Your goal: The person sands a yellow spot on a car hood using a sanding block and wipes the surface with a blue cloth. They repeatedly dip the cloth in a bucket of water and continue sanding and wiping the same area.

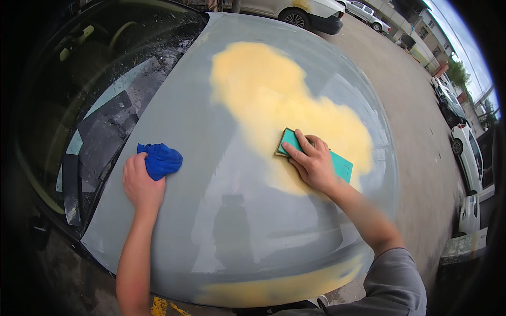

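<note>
My left hand point(141, 179) grips a bunched blue cloth point(163, 160) on the grey car hood point(211, 174), at the windshield side. My right hand point(311, 160) lies over a flat teal sanding block point(340, 167) on a large, soft-edged yellow patch point(263, 79) of the hood, with fingers over its top and side. The block sits at a slant. A second yellow strip point(274, 287) runs along the hood's nearest edge.
The windshield point(63, 63) at the left has dark sheet pieces point(103, 139) at its base. A white car point(311, 16) stands beyond the hood. Along the right, more parked cars point(466, 158) stand on concrete ground point(400, 100).
</note>
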A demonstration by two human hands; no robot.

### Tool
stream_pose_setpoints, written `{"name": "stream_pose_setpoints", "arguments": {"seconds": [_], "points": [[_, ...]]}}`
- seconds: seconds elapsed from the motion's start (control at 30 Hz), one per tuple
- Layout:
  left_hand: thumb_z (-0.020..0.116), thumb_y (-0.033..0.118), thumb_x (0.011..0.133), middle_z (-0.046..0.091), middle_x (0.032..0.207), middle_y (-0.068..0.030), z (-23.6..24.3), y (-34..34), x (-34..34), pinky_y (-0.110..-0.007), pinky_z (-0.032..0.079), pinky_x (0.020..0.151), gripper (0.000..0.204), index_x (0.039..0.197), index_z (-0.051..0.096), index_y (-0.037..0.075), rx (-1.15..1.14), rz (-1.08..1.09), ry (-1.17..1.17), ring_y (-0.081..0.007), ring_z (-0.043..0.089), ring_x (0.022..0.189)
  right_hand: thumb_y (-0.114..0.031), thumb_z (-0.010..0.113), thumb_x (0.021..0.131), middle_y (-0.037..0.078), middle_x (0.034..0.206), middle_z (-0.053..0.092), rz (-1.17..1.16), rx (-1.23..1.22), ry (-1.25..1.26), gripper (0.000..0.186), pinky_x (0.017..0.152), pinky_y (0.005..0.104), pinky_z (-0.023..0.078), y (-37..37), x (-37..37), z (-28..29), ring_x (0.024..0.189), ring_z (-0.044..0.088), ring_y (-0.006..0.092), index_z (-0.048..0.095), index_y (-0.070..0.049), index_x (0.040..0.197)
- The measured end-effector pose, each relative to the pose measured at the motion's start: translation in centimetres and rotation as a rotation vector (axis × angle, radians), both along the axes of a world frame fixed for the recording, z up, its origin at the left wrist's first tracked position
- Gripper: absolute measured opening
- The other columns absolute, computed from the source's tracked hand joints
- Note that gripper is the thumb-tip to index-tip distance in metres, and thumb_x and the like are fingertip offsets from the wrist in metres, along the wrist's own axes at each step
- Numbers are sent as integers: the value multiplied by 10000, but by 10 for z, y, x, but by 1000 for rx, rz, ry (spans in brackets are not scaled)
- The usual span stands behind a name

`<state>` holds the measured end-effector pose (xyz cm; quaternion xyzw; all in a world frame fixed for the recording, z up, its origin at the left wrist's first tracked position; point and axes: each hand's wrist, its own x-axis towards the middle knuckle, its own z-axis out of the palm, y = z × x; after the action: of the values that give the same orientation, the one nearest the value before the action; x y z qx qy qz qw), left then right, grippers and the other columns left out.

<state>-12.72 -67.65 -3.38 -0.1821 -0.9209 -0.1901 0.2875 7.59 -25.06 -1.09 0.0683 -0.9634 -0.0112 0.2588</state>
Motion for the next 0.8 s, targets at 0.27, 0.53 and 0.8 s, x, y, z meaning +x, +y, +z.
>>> {"name": "stream_pose_setpoints", "arguments": {"seconds": [0.27, 0.53, 0.8], "points": [[894, 185, 786, 677, 1260, -105, -3, 40, -5, -496, 526, 1009, 574, 1305, 663, 101, 76, -106, -5, -383, 657, 1210, -321, 677, 1082, 92, 1245, 741, -456, -26, -4, 382, 890, 546, 567, 138, -194, 29, 1062, 667, 428, 738, -278, 1457], [898, 174, 795, 676, 1288, -102, 0, 1, -1, -509, 522, 1033, 576, 1313, 655, 104, -17, 2, 8, -388, 650, 1233, -205, 808, 991, 185, 1584, 633, -118, -25, -18, 491, 1059, 531, 528, 30, 12, -10, 1226, 627, 397, 744, -251, 1476], [879, 146, 787, 677, 1280, -105, -4, 32, -4, -508, 518, 1041, 582, 1323, 654, 98, 68, -70, -6, -383, 649, 1237, -308, 656, 1098, 101, 1345, 734, -540, -88, -24, 368, 955, 557, 549, 167, -177, 38, 1120, 656, 445, 736, -314, 1457]]}}
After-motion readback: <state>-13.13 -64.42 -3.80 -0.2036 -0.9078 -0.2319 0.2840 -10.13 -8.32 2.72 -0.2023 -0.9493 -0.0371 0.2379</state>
